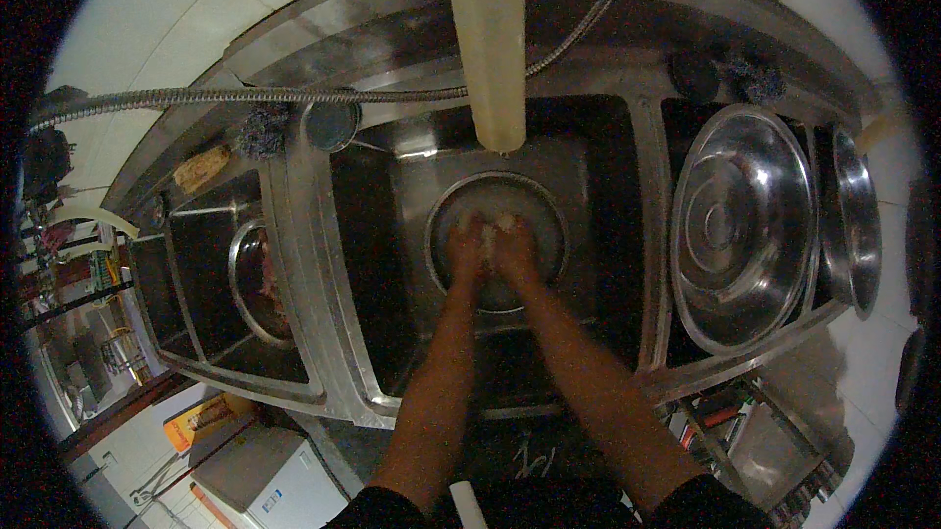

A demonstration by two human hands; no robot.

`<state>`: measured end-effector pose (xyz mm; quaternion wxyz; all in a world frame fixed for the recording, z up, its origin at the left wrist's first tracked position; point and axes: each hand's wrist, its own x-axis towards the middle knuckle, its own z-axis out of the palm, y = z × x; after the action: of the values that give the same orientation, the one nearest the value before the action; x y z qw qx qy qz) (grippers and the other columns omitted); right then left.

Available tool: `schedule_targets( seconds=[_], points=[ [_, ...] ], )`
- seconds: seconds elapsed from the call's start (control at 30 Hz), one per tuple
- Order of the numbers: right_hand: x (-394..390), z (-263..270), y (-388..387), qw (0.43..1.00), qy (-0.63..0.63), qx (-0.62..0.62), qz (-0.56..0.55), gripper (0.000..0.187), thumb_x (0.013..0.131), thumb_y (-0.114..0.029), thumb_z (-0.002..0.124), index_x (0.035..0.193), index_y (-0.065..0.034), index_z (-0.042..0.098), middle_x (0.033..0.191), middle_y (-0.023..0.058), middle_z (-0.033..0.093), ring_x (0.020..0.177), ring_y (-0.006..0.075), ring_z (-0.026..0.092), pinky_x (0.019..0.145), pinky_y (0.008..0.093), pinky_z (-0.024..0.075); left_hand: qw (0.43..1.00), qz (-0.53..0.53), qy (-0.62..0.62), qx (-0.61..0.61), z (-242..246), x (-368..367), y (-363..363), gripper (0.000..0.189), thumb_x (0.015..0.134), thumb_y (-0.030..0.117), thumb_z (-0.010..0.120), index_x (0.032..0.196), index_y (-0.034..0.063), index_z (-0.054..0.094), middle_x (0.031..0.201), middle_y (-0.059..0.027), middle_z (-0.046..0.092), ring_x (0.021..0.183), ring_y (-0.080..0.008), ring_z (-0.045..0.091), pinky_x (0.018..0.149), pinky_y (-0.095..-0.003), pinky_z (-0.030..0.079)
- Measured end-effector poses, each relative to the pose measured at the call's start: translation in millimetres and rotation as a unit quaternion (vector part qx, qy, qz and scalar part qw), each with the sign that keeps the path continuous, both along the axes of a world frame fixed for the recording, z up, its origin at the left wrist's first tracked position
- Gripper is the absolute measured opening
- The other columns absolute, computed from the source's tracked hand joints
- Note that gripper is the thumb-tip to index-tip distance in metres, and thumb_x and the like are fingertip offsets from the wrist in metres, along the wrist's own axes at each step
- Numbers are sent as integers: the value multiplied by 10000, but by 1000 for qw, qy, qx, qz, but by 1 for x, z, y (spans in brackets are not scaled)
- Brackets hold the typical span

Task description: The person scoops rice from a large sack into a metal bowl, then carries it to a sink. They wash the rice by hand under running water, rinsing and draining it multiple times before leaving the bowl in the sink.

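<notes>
Both forearms reach down into a round metal basin point(429, 214) standing in the middle sink compartment point(412, 235). Inside the basin is something pale and cloudy, perhaps water; dim light and blur keep its contents unclear. My left hand point(468, 246) is in the left half of the basin, fingers pointing away from me. Close beside it on the right is my right hand point(514, 242). A pale patch shows between the hands and around the fingertips, but I cannot tell whether either hand grips anything. Above the basin's far side hangs the end of a thick yellowish pipe or spout point(496, 88).
A large steel bowl point(742, 235) rests over the right compartment, with another metal bowl point(856, 220) beyond it. In the left compartment, a metal bowl point(235, 271) holds something reddish. Along the back ledge are a flexible metal hose point(294, 95), scouring pads point(263, 132) and a tan sponge point(202, 169).
</notes>
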<state>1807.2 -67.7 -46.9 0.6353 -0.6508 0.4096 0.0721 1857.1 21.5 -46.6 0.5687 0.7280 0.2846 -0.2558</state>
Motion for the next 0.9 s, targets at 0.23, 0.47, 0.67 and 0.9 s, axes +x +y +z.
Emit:
schedule_targets(
  seconds=[0.23,0.47,0.67,0.9],
  points=[
    [9,19,-3,985,92,-132,65,446,1013,-333,590,1252,38,648,1226,281,675,1114,457,664,962,504,529,998,-9,-26,-57,0,8,-1,555,938,438,698,1184,-57,647,1087,-192,693,994,-328,651,859,-473,519],
    [-13,-7,-9,869,94,-387,295,448,1022,-379,554,1255,-15,671,1308,284,635,1142,478,637,976,531,525,982,48,-28,-179,-34,-5,14,394,984,358,653,1183,18,640,1131,-125,680,976,-283,639,851,-430,510],
    [-25,-5,-18,974,63,-154,156,504,970,-305,629,1413,-68,597,1507,264,494,1307,482,535,1123,526,422,979,-107,-112,-135,-63,-11,35,480,989,280,620,1410,73,519,1267,-105,627,1113,-268,599,967,-414,481],
    [-11,18,-24,961,2,-248,123,638,938,-334,678,1510,-107,510,1544,272,447,1419,465,421,1188,521,342,987,-49,-63,-138,-17,-26,29,749,952,184,664,1592,62,295,1536,-185,430,1322,-311,501,1084,-416,435]
  ],
)
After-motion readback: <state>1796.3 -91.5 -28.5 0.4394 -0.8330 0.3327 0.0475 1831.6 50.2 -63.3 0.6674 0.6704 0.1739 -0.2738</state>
